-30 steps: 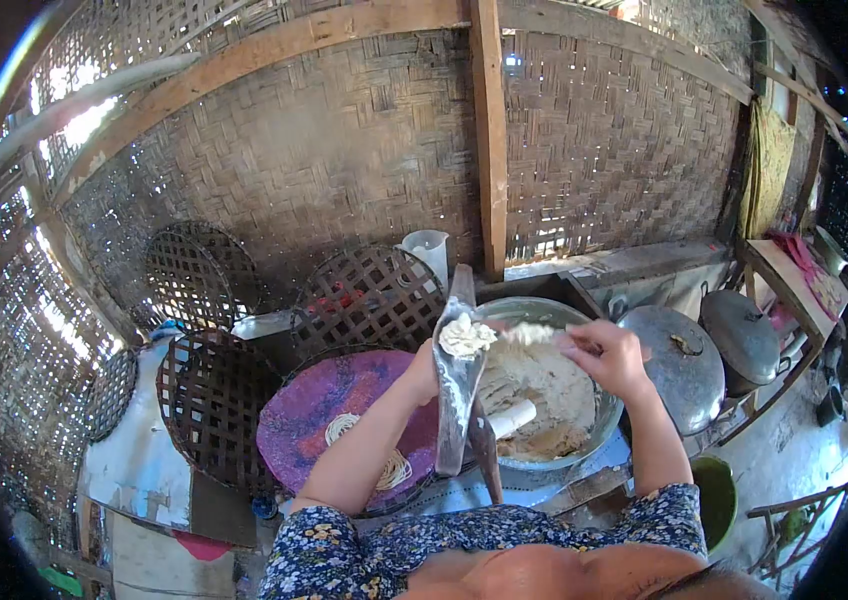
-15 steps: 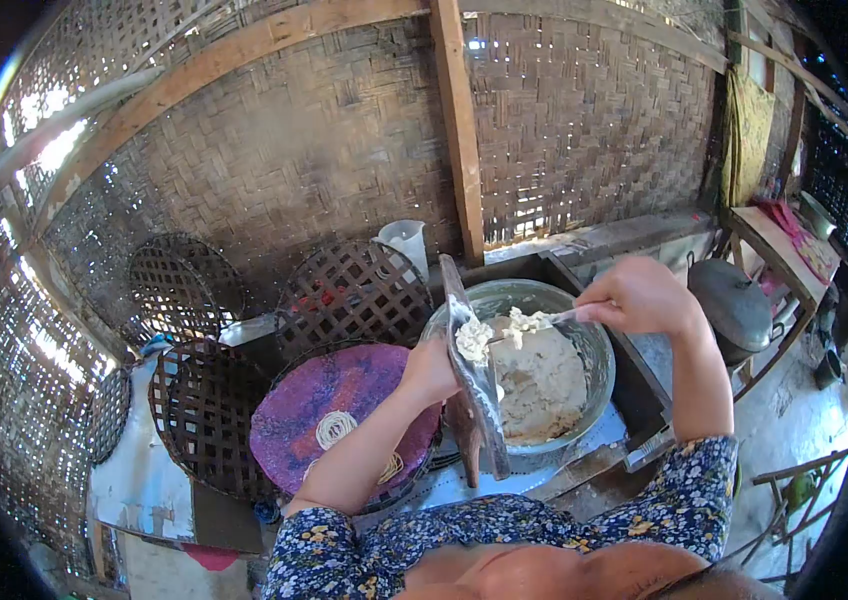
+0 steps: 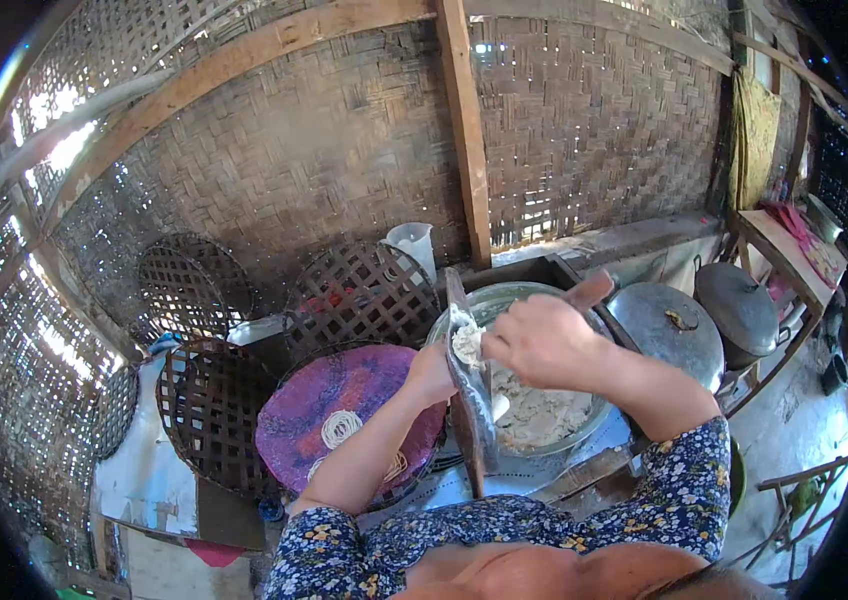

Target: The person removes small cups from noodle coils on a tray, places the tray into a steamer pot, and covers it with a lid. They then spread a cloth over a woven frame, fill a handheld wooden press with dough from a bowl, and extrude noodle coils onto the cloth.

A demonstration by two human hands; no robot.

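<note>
My left hand (image 3: 431, 374) is wrapped round a long wooden press-like tool (image 3: 474, 425), held tilted over the bowl's left side. White dough (image 3: 467, 345) sits in its upper opening. My right hand (image 3: 549, 340) is closed on a utensil whose flat wooden handle (image 3: 591, 289) sticks out above the fist; its working end is hidden at the dough. Below both hands, a large metal bowl (image 3: 599, 418) holds a mass of pale dough (image 3: 549, 412). To the left, a purple round mat (image 3: 289, 420) carries coils of thin noodle-like strands (image 3: 341, 429).
Several dark woven baskets (image 3: 209, 410) stand at the left, near a white plastic jug (image 3: 412, 245). Lidded metal pots (image 3: 666, 325) are at the right, beside a wooden table (image 3: 789, 255). A woven wall (image 3: 344, 150) with a wooden post (image 3: 464, 130) rises behind.
My right hand has moved left and down to the press, bringing the dough-laden utensil to its opening. A pot lid behind my right arm has come into sight.
</note>
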